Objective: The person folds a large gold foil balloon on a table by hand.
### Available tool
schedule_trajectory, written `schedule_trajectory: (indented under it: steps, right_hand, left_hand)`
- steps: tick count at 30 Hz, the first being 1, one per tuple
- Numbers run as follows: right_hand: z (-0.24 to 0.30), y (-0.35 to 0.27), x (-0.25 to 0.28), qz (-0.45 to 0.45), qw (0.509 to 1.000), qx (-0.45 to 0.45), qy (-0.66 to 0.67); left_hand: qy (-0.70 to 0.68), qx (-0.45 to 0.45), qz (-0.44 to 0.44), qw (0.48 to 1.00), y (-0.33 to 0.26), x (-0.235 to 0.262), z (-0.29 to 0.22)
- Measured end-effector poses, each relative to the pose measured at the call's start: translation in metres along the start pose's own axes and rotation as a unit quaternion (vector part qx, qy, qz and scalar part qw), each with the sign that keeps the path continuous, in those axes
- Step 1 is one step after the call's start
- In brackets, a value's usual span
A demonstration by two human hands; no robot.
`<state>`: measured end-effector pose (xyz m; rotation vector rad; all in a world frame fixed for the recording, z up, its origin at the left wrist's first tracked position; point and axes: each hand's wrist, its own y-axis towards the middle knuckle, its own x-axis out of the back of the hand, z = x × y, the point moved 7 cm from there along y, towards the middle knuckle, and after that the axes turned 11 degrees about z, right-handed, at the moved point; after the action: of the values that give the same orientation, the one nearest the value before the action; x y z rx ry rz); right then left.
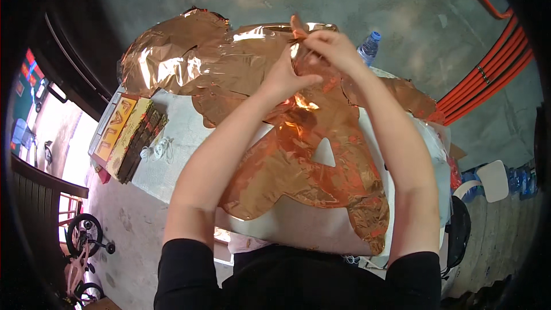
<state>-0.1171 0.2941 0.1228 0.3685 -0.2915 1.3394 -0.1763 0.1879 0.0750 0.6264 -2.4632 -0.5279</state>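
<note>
A copper-coloured foil balloon [344, 166], creased and flattish, with a triangular hole, lies over the table and hangs at its near edge. Its far end is lifted between my two hands. My right hand [334, 51] pinches a small foil end there, fingers closed. From the left, my left hand [284, 74] holds the same raised part, its thumb spread across the front and its fingertips partly hidden by foil. Beyond and to the left, a fuller copper foil balloon [166, 60] rests on the far side of the table. More copper foil [410, 96] lies at the right.
A yellow and brown box [123, 138] stands on the table's left, beside white string [163, 149]. A water bottle [369, 47] is behind my right hand. Orange pipes [488, 72] run along the right wall. Bottles [519, 181] and a bicycle [85, 241] are farther off.
</note>
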Motion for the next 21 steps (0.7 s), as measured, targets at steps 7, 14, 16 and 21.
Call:
schedule_trajectory:
  steps: [7, 14, 16, 21]
  right_hand:
    - [-0.018, -0.017, -0.049, -0.046, 0.984, 0.136, -0.101]
    - [-0.032, -0.031, 0.009, -0.156, 0.983, -0.078, -0.065]
    - [-0.027, -0.033, 0.042, -0.218, 0.964, -0.093, -0.116]
    - [0.034, -0.042, 0.112, -0.361, 0.922, 0.078, -0.112]
  left_hand:
    - [0.108, 0.175, 0.110, 0.972, 0.005, -0.029, 0.011]
    - [0.116, -0.039, 0.050, 0.991, -0.034, -0.035, -0.008]
    - [0.139, 0.000, 0.066, 0.988, -0.055, -0.028, -0.004]
    - [0.413, 0.131, 0.240, 0.869, -0.107, -0.032, 0.061]
